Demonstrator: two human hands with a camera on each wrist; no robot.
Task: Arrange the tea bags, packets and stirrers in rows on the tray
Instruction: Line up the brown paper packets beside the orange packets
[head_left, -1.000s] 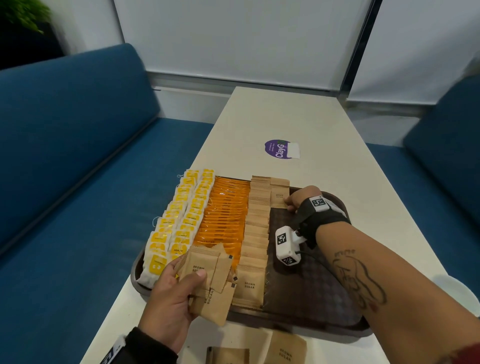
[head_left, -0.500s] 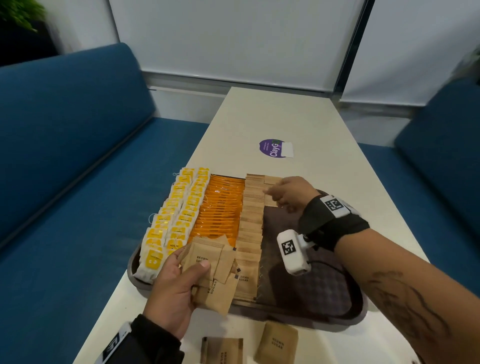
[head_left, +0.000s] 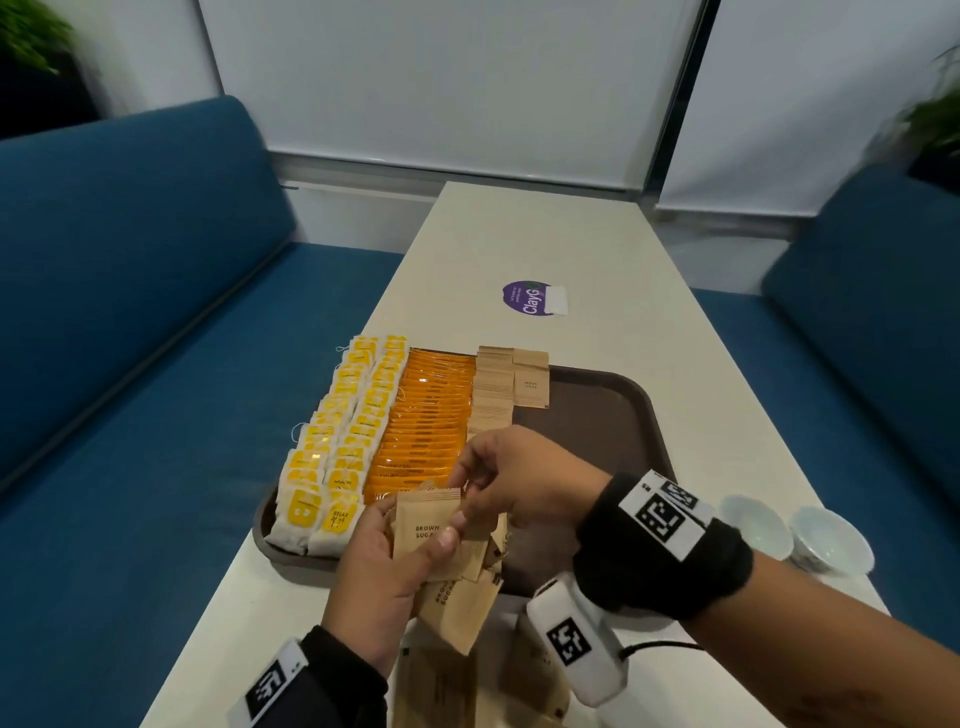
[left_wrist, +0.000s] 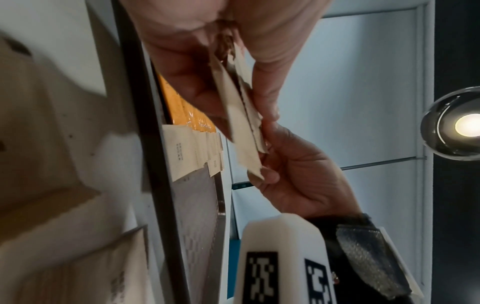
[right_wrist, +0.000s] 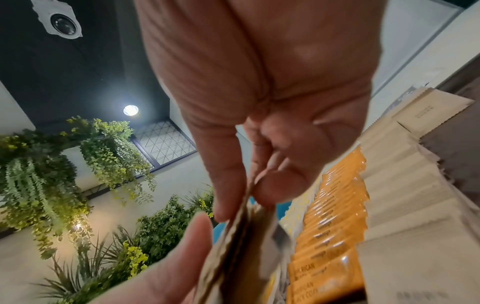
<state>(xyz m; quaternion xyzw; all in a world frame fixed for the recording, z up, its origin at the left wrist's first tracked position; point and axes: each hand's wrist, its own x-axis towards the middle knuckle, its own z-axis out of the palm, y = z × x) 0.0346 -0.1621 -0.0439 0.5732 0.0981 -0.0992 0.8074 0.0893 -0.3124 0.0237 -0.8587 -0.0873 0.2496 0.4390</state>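
Brown paper packets (head_left: 435, 540) printed "BROWN SUGAR" are fanning in my left hand (head_left: 387, 582), gripped above the near edge of the tray (head_left: 613, 415), while my right hand (head_left: 519, 483) is pinching the top one's corner. Behind them, orange sachets (head_left: 428, 421) reading "AMERICAN BLACK COFFEE", yellow tea bags (head_left: 340, 447) marked "RELAX" and more sugar rows (head_left: 493, 395) are lying on the tray. A purple "ClayG" sticker (head_left: 530, 298) and two bowls (head_left: 795, 530) are sitting on the table (head_left: 545, 234).

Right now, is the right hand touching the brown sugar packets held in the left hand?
Touching. The left wrist view shows the right hand pinching the packets' lower edge; the head view agrees, with the left hand gripping them.
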